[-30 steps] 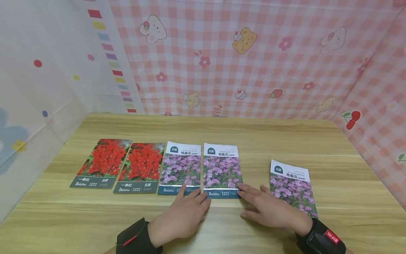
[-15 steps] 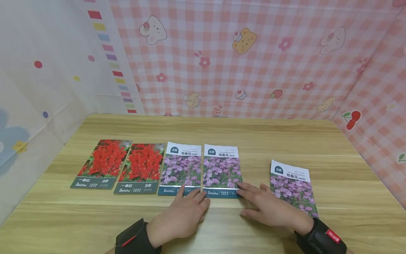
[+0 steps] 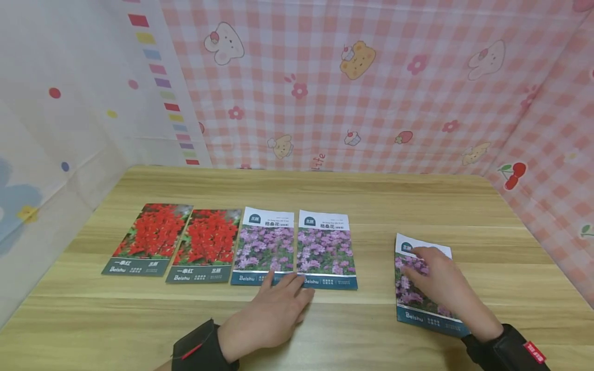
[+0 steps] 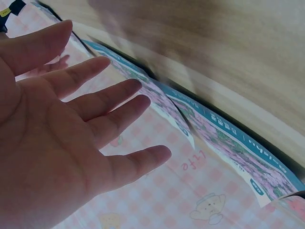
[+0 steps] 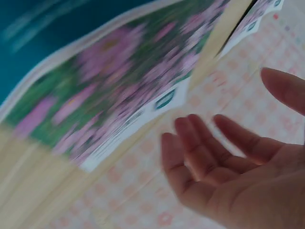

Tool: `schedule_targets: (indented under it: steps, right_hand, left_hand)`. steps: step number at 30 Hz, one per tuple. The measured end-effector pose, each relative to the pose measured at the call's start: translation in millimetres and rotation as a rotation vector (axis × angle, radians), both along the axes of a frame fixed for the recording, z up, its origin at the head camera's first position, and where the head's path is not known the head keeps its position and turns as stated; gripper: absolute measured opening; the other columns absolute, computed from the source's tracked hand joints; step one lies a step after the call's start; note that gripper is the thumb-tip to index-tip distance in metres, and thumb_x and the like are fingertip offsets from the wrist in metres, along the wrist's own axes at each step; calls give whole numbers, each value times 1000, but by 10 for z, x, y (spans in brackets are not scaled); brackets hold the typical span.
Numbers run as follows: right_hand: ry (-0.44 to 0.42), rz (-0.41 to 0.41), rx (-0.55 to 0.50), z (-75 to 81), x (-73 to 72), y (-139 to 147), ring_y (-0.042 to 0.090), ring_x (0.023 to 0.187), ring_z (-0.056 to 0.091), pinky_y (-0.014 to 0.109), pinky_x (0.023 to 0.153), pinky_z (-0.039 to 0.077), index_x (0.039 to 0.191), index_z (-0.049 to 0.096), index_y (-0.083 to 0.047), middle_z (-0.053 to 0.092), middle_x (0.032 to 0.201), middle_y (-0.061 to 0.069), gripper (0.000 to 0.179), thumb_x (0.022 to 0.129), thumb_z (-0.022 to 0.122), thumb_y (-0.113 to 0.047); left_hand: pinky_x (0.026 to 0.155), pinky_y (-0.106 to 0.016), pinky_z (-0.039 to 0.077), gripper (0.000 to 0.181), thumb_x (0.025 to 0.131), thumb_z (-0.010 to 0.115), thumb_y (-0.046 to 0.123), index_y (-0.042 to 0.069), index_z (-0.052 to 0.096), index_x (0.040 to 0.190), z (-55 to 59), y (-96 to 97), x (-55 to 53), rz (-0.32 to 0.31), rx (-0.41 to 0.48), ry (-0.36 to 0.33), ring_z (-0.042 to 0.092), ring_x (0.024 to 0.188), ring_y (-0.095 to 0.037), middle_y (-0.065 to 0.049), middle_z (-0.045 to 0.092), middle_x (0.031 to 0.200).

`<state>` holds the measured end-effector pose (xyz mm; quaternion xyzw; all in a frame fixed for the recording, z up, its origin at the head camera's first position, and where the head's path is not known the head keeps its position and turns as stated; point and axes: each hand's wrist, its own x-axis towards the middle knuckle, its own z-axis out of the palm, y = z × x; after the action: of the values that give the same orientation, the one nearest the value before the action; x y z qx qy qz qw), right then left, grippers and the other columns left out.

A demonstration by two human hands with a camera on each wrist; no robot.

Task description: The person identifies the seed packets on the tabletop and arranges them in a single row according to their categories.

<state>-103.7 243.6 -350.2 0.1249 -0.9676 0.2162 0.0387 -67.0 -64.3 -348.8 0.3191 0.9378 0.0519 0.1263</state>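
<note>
My left hand (image 3: 274, 314) lies with straight, spread fingers across the lower edges of two purple-flowered seed packets, the left one (image 3: 263, 245) and the right one (image 3: 325, 250). In the left wrist view its palm (image 4: 62, 129) faces the camera and grips nothing. My right hand (image 3: 447, 288) is over a third purple-flowered seed packet (image 3: 408, 296) on the right, covering part of its front. In the right wrist view that hand's fingers (image 5: 190, 148) are loosely bent with nothing between them, and the packet (image 5: 109, 57) fills the upper left.
Two red-flowered seed packets (image 3: 158, 232) lie side by side at the left, in one row with the two purple ones. Bare wood-grain table (image 3: 376, 232) separates the row from the right packet. A pink checked cloth (image 3: 297, 62) hangs behind the table.
My right hand has left the lower right corner of the row's last purple packet and moved right, over the separate packet. The left hand has barely moved.
</note>
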Motion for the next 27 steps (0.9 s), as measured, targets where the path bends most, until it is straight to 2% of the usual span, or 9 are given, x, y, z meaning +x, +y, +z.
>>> schedule_targets:
  steps: [5, 9, 14, 19, 24, 27]
  right_hand:
    - [-165, -121, 91, -41, -9, 259, 53, 98, 47, 58, 77, 41, 113, 46, 21, 48, 107, 40, 58, 84, 64, -26]
    - [-250, -186, 118, -64, 1, 392, 55, 99, 44, 59, 79, 40, 115, 41, 24, 44, 108, 44, 68, 84, 63, -33]
    - [-293, -226, 136, -72, 13, 495, 54, 97, 43, 59, 77, 39, 115, 38, 25, 44, 105, 43, 77, 82, 64, -40]
    - [-319, -241, 173, -69, 5, 542, 48, 89, 46, 55, 71, 41, 107, 41, 24, 47, 93, 39, 83, 78, 66, -49]
    - [-350, -237, 177, -77, 0, 557, 43, 83, 50, 51, 67, 42, 101, 43, 23, 50, 86, 32, 82, 76, 67, -51]
    - [-393, -250, 147, -82, -6, 565, 35, 77, 51, 45, 63, 42, 99, 43, 20, 52, 82, 25, 79, 76, 67, -52]
  left_hand:
    - [102, -59, 17, 44, 92, 53, 28, 18, 45, 135, -24, 26, 10, 3, -38, -25, 29, 132, -27, -10, 35, 142]
    - [102, -59, 18, 45, 91, 54, 29, 19, 45, 134, -38, 37, 12, -3, -46, -24, 29, 131, -28, -9, 36, 142]
    - [102, -59, 18, 45, 91, 55, 29, 19, 46, 134, -35, 39, 17, -11, -35, -13, 30, 131, -29, -9, 36, 142]
    - [103, -59, 16, 45, 91, 54, 29, 19, 46, 134, -22, 51, 21, -16, -8, 8, 30, 131, -29, -9, 36, 142]
    - [102, -58, 19, 44, 91, 54, 29, 19, 46, 134, -15, 113, 20, -33, 24, 38, 30, 130, -28, -7, 38, 140]
    - [101, -57, 24, 43, 91, 55, 28, 18, 48, 132, -8, 166, 17, -53, 54, 63, 34, 128, -25, -6, 41, 137]
